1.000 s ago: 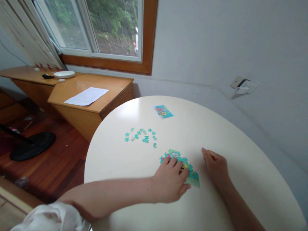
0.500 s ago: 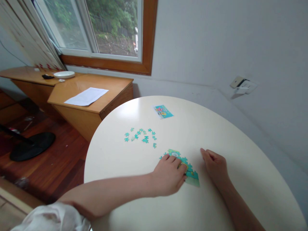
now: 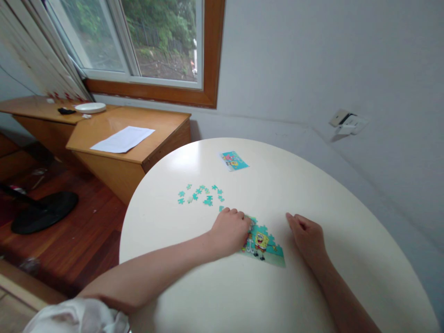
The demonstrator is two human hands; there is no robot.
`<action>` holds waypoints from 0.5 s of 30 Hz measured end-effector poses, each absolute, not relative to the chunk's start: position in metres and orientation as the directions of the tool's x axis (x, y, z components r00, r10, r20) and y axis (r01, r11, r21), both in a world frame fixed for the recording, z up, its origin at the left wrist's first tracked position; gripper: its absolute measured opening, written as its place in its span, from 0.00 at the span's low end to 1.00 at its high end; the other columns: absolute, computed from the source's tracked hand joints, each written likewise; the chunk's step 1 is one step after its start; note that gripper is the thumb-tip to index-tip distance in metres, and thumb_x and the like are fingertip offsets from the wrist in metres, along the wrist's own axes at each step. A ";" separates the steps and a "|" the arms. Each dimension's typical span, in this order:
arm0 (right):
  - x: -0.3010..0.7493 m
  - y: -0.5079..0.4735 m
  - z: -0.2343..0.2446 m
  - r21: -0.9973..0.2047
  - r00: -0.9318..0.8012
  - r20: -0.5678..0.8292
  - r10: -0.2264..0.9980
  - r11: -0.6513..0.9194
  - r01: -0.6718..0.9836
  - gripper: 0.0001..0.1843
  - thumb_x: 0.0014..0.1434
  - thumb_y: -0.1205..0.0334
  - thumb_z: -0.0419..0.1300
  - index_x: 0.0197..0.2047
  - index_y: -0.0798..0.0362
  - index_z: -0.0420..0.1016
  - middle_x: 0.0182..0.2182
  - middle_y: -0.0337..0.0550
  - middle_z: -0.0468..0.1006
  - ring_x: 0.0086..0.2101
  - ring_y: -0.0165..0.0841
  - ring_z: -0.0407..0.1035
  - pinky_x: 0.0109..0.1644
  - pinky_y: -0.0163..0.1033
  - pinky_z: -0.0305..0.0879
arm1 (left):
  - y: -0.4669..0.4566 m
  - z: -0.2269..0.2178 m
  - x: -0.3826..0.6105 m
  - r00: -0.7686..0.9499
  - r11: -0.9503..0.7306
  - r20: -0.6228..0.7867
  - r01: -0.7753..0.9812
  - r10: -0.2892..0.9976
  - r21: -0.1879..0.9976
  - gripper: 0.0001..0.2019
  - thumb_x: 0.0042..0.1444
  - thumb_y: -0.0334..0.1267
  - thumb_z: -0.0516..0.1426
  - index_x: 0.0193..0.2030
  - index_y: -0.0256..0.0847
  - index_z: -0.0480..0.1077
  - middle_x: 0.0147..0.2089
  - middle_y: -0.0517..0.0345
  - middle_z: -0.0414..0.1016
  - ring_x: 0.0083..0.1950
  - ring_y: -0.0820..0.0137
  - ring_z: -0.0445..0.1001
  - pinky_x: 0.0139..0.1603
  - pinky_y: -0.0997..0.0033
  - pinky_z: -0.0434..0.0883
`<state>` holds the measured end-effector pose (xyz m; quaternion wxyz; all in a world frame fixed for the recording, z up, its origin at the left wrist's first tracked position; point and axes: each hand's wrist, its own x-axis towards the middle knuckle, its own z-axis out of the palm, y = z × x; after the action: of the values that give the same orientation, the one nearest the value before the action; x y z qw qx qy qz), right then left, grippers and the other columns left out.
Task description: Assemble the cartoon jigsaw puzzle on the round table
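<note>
My left hand is over the left part of a partly joined jigsaw puzzle and covers some of it. Its fingers bend downward with the tips hidden, so I cannot see whether they hold anything. A yellow cartoon figure shows on the puzzle's uncovered part, against teal. One loose puzzle piece lies just beyond the left fingers. To the right of the puzzle, apart from it, my right hand rests on the table with fingers curled in and nothing visible in them.
Several loose teal pieces are scattered farther back on the round white table. Behind them lies a small picture card. A wooden desk with a paper sheet and white plate stands at left.
My left hand has slid left and slightly away from me across the puzzle, uncovering the yellow figure. My right hand stays in about the same place.
</note>
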<state>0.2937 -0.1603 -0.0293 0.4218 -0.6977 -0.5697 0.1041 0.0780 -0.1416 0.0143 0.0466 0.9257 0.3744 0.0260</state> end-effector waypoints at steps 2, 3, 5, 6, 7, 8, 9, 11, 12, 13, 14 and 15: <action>0.293 -0.160 -0.029 -0.717 0.332 0.326 0.885 0.002 0.697 0.22 0.49 0.48 0.50 0.16 0.49 0.42 0.14 0.32 0.44 0.18 0.25 0.44 0.20 0.34 0.44 | -0.126 0.020 0.069 0.634 -0.628 -0.033 0.771 0.773 0.109 0.08 0.55 0.32 0.51 0.37 0.36 0.71 0.37 0.49 0.76 0.41 0.61 0.74 0.41 0.64 0.67; 0.293 -0.160 -0.029 -0.721 0.334 0.323 0.885 0.001 0.693 0.22 0.49 0.49 0.50 0.16 0.49 0.42 0.14 0.32 0.44 0.18 0.25 0.44 0.20 0.34 0.44 | -0.118 0.023 0.063 0.585 -0.576 -0.059 0.808 0.809 0.122 0.08 0.55 0.32 0.51 0.37 0.37 0.71 0.39 0.49 0.76 0.42 0.61 0.74 0.40 0.65 0.67; 0.293 -0.160 -0.029 -0.721 0.332 0.327 0.885 0.006 0.693 0.22 0.50 0.49 0.50 0.16 0.49 0.43 0.14 0.32 0.43 0.18 0.25 0.44 0.20 0.34 0.44 | -0.102 0.026 0.051 0.492 -0.473 -0.118 0.867 0.863 0.159 0.09 0.54 0.33 0.52 0.39 0.38 0.71 0.42 0.49 0.76 0.43 0.60 0.74 0.38 0.66 0.67; 0.293 -0.160 -0.029 -0.718 0.330 0.333 0.883 0.011 0.696 0.22 0.50 0.49 0.50 0.16 0.49 0.42 0.14 0.32 0.43 0.18 0.25 0.44 0.20 0.34 0.43 | -0.096 0.027 0.045 0.465 -0.439 -0.133 0.880 0.875 0.184 0.09 0.53 0.34 0.54 0.41 0.39 0.71 0.42 0.50 0.76 0.43 0.60 0.74 0.38 0.67 0.67; 0.293 -0.160 -0.029 -0.715 0.326 0.340 0.882 0.018 0.698 0.22 0.50 0.49 0.50 0.16 0.49 0.42 0.14 0.32 0.43 0.18 0.24 0.43 0.20 0.34 0.43 | -0.090 0.027 0.040 0.457 -0.424 -0.153 0.882 0.876 0.206 0.11 0.52 0.36 0.55 0.42 0.39 0.71 0.43 0.50 0.76 0.44 0.60 0.74 0.38 0.67 0.67; 0.293 -0.160 -0.029 -0.714 0.322 0.344 0.882 0.023 0.700 0.22 0.50 0.49 0.50 0.16 0.49 0.42 0.14 0.32 0.43 0.18 0.24 0.43 0.21 0.34 0.43 | -0.086 0.027 0.036 0.454 -0.415 -0.171 0.883 0.874 0.219 0.12 0.51 0.37 0.56 0.43 0.40 0.71 0.44 0.51 0.76 0.44 0.61 0.73 0.37 0.68 0.67; 0.293 -0.160 -0.029 -0.715 0.320 0.346 0.882 0.027 0.699 0.22 0.50 0.49 0.50 0.15 0.49 0.42 0.14 0.32 0.43 0.18 0.24 0.43 0.21 0.34 0.43 | -0.083 0.027 0.033 0.447 -0.405 -0.191 0.886 0.874 0.225 0.13 0.51 0.39 0.56 0.44 0.40 0.71 0.44 0.51 0.75 0.44 0.61 0.73 0.37 0.68 0.67; 0.293 -0.160 -0.030 -0.716 0.324 0.344 0.881 0.024 0.697 0.22 0.49 0.49 0.50 0.16 0.49 0.42 0.14 0.31 0.43 0.18 0.24 0.43 0.21 0.34 0.43 | -0.081 0.026 0.030 0.446 -0.400 -0.213 0.888 0.869 0.226 0.14 0.49 0.39 0.57 0.44 0.40 0.71 0.44 0.52 0.75 0.43 0.61 0.73 0.36 0.69 0.66; 0.293 -0.159 -0.030 -0.717 0.328 0.343 0.880 0.020 0.697 0.22 0.49 0.49 0.50 0.16 0.49 0.42 0.14 0.31 0.43 0.18 0.24 0.43 0.21 0.34 0.43 | -0.081 0.025 0.030 0.448 -0.402 -0.220 0.887 0.866 0.226 0.14 0.48 0.39 0.57 0.43 0.40 0.72 0.43 0.52 0.75 0.43 0.62 0.73 0.36 0.70 0.66; 0.293 -0.159 -0.030 -0.717 0.331 0.341 0.880 0.016 0.697 0.22 0.49 0.50 0.50 0.16 0.49 0.42 0.14 0.31 0.43 0.18 0.24 0.43 0.21 0.34 0.42 | -0.081 0.024 0.030 0.453 -0.406 -0.224 0.885 0.863 0.226 0.14 0.47 0.39 0.57 0.42 0.40 0.72 0.43 0.52 0.76 0.42 0.62 0.73 0.35 0.70 0.66; 0.293 -0.159 -0.030 -0.718 0.335 0.340 0.879 0.013 0.696 0.22 0.49 0.50 0.50 0.16 0.49 0.42 0.14 0.31 0.43 0.18 0.24 0.43 0.21 0.34 0.42 | -0.081 0.023 0.031 0.458 -0.412 -0.224 0.883 0.860 0.226 0.14 0.47 0.38 0.56 0.41 0.40 0.72 0.42 0.52 0.76 0.42 0.62 0.73 0.34 0.70 0.65; 0.293 -0.159 -0.030 -0.720 0.338 0.339 0.878 0.011 0.694 0.22 0.49 0.50 0.50 0.16 0.49 0.42 0.14 0.31 0.43 0.18 0.24 0.43 0.21 0.34 0.42 | -0.082 0.022 0.032 0.464 -0.418 -0.220 0.880 0.858 0.225 0.13 0.47 0.38 0.56 0.40 0.40 0.72 0.41 0.52 0.76 0.41 0.62 0.73 0.33 0.70 0.65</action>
<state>0.2925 -0.1589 -0.0305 0.4310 -0.6951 -0.5655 0.1065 0.0318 -0.0815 0.0219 0.1554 0.8413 0.5165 -0.0353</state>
